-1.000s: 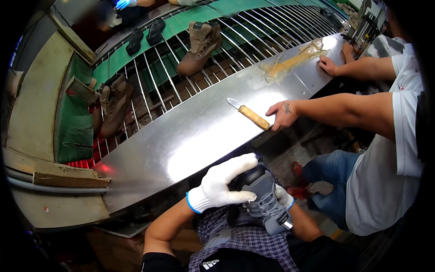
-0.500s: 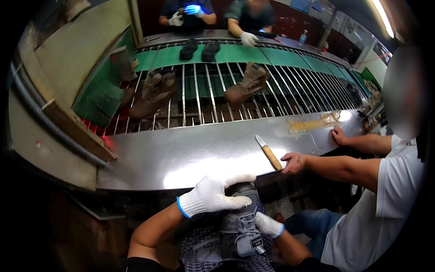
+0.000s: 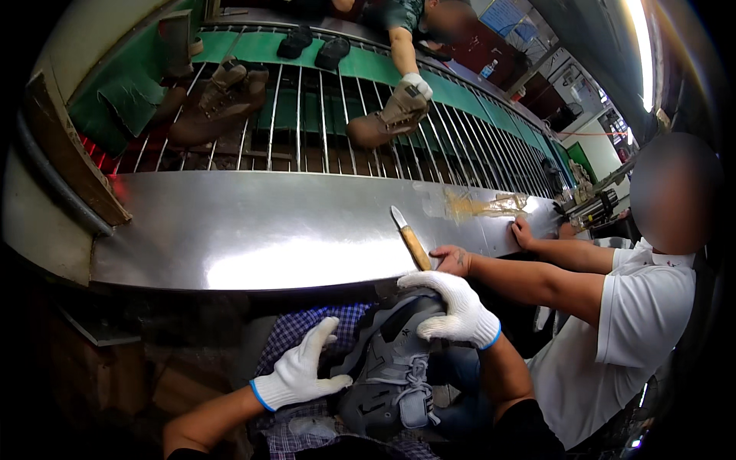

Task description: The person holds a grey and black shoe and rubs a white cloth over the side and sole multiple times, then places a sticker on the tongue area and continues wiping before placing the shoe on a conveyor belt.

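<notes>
We have a grey lace-up shoe (image 3: 395, 368) lying on our lap over a checked cloth (image 3: 295, 337), just below the near edge of the steel worktop (image 3: 253, 238). Our left hand (image 3: 300, 369), in a white glove, lies flat against the shoe's left side, its grip spread apart and clamped on nothing. Our right hand (image 3: 454, 310), also gloved, curls over the upper end of the shoe, fingers pressed together on it.

Close above our right hand, a co-worker in a white shirt rests one bare hand (image 3: 452, 259) on the worktop edge beside a knife (image 3: 410, 238) with a wooden handle, and a second hand (image 3: 523, 230) further along near a smear of yellowish glue (image 3: 483, 205). Beyond the worktop runs a rack of metal bars (image 3: 322, 123) carrying three tan boots: two at the left (image 3: 222, 96), and one (image 3: 387, 115) touched by another person's gloved hand (image 3: 418, 83). Two dark soles (image 3: 314, 47) lie on the green belt behind.
</notes>
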The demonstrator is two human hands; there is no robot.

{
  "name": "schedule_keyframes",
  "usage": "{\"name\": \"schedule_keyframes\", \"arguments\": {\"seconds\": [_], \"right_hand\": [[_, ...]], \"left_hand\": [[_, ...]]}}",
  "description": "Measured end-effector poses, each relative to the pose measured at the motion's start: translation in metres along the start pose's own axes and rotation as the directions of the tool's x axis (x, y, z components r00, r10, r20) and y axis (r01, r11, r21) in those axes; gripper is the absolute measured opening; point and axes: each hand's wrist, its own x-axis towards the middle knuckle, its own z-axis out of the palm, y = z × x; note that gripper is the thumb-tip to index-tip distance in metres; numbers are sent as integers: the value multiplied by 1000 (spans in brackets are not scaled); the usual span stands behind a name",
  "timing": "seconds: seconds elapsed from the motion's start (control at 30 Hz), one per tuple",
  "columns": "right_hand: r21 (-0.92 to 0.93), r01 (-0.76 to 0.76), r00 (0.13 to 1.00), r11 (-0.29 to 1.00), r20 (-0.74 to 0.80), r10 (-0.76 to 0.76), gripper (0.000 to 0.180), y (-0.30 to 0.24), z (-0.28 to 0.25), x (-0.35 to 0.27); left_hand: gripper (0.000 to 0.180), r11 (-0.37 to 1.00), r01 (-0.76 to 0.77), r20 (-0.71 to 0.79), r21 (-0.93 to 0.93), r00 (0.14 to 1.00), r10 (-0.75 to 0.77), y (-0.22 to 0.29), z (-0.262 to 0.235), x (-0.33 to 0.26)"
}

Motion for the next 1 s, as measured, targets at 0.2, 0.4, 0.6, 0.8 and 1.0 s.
{"name": "schedule_keyframes", "arguments": {"seconds": [0.2, 0.4, 0.6, 0.8, 1.0], "right_hand": [[3, -14, 999, 1000, 52, 14, 76, -6, 6, 1], [-31, 60, 998, 998, -21, -61, 77, -10, 12, -5], [-80, 95, 994, 992, -38, -99, 83, -20, 7, -3], [-123, 63, 997, 990, -25, -67, 88, -18, 6, -3], [-189, 14, 996, 982, 91, 4, 78, -10, -3, -10]], "left_hand": [[52, 697, -459, -278, 551, 687, 672, 1, 32, 71], [37, 667, -600, -216, 443, 651, 728, 30, 11, 123], [30, 851, -525, 5, -5, 851, 525, 39, 2, 156], [18, 964, -227, 120, -140, 962, 244, 50, 3, 156], [21, 953, -293, 31, -71, 955, 296, 46, 7, 135]]}}
